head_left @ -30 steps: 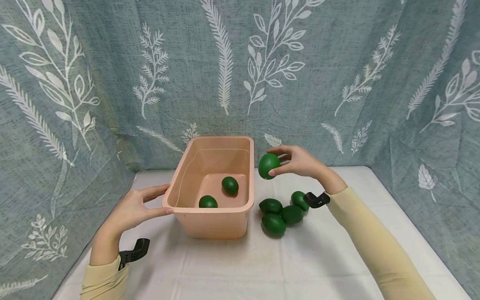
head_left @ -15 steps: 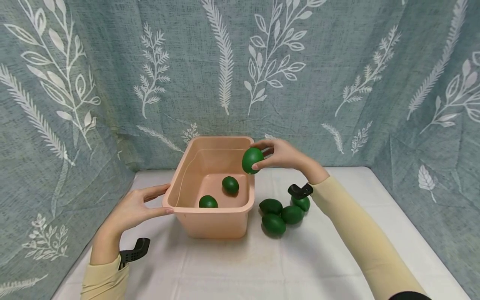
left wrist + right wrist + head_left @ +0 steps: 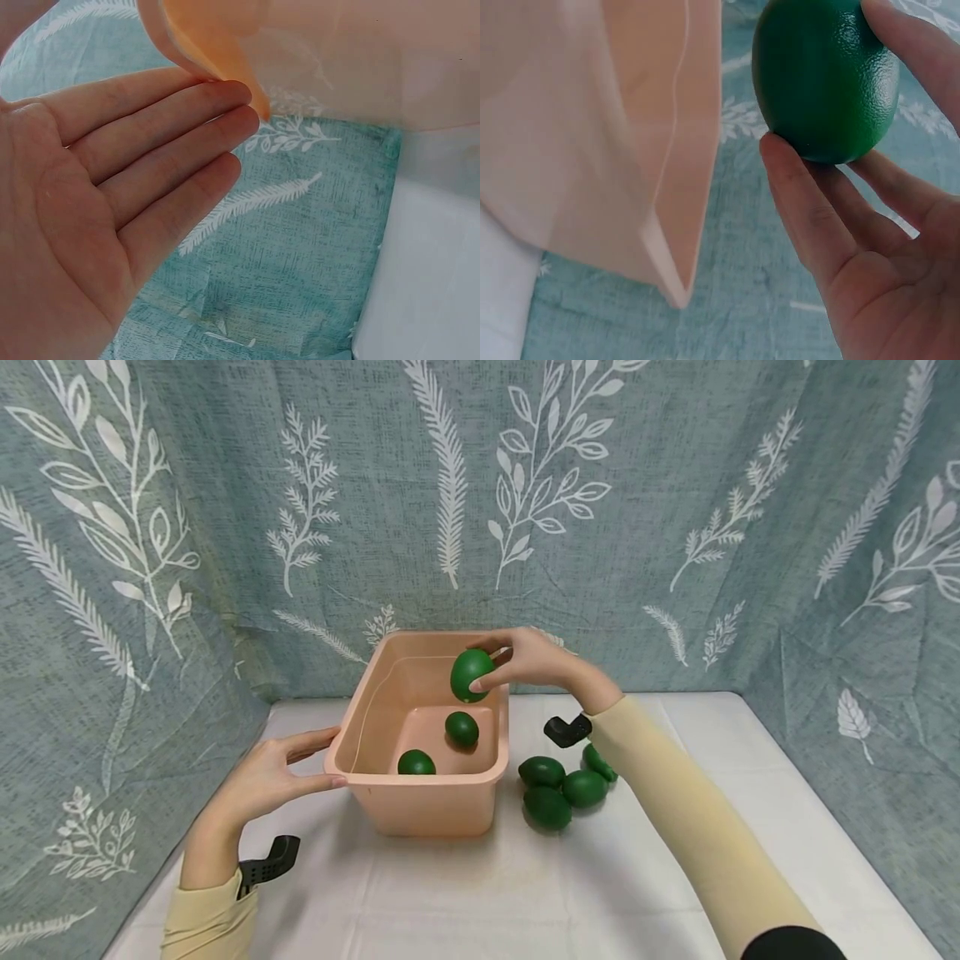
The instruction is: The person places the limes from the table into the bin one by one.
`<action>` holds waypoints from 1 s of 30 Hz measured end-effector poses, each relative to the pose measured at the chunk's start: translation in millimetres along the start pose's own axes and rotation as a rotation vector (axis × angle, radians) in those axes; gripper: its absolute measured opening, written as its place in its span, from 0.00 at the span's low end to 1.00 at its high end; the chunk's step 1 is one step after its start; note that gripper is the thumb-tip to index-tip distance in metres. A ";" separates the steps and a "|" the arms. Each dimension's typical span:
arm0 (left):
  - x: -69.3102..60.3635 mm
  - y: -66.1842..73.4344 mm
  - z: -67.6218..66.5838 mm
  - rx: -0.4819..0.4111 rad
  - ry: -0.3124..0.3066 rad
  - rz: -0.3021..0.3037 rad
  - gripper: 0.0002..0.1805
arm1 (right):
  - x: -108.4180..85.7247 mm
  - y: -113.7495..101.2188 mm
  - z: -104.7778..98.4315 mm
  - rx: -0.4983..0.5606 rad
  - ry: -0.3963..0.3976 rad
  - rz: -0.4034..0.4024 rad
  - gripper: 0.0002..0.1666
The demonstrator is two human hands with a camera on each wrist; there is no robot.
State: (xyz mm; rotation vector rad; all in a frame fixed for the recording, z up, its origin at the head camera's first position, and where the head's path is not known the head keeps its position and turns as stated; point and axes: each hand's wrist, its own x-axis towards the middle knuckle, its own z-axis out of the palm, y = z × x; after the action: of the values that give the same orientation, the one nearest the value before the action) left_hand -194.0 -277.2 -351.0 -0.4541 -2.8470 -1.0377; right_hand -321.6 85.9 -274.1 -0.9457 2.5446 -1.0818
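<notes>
In the head view my right hand (image 3: 525, 658) holds a glossy dark green lime (image 3: 471, 675) between thumb and fingertips, above the right side of a peach plastic bin (image 3: 423, 806). The right wrist view shows this lime (image 3: 829, 79) at the fingertips, beside the bin's wall (image 3: 562, 172). Two more limes, one farther back (image 3: 462, 729) and one near the front (image 3: 416, 762), lie on the bin's floor. My left hand (image 3: 258, 781) touches the bin's front-left corner with thumb and fingers. The left wrist view shows its fingers (image 3: 172, 142) straight against the rim.
Several limes (image 3: 547, 808) lie in a group on the white table (image 3: 450, 902), right of the bin; the right forearm partly covers one. A blue-green curtain (image 3: 360, 485) with white leaf prints hangs behind and at both sides.
My right hand has carried the lime leftward from beside the bin, across its right rim, to above the inside. The left hand and the bin have stayed put.
</notes>
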 end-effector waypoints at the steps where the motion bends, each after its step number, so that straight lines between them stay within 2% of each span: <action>1: 0.0 -0.1 0.0 -0.003 -0.002 -0.001 0.39 | 2.2 -1.8 1.4 0.008 -0.008 -0.003 0.41; 12: 0.0 -1.1 0.2 -0.004 -0.005 -0.006 0.39 | 24.8 -16.9 18.7 0.025 -0.033 -0.016 0.40; 17: 0.4 0.1 0.0 0.002 -0.007 -0.011 0.40 | 28.1 -17.4 21.4 0.073 0.008 -0.023 0.38; 23: 0.3 1.0 -0.3 0.002 -0.017 -0.021 0.40 | 21.3 -10.6 15.2 0.058 0.036 -0.013 0.37; 30: 0.1 0.9 -0.9 -0.007 -0.011 -0.016 0.40 | 2.5 3.2 5.4 0.032 0.039 -0.007 0.35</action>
State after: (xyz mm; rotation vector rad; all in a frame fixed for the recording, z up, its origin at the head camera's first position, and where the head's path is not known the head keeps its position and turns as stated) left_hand -193.8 -277.0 -349.7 -0.4401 -2.8625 -1.0514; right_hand -322.8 83.0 -280.1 -0.9350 2.5482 -1.1507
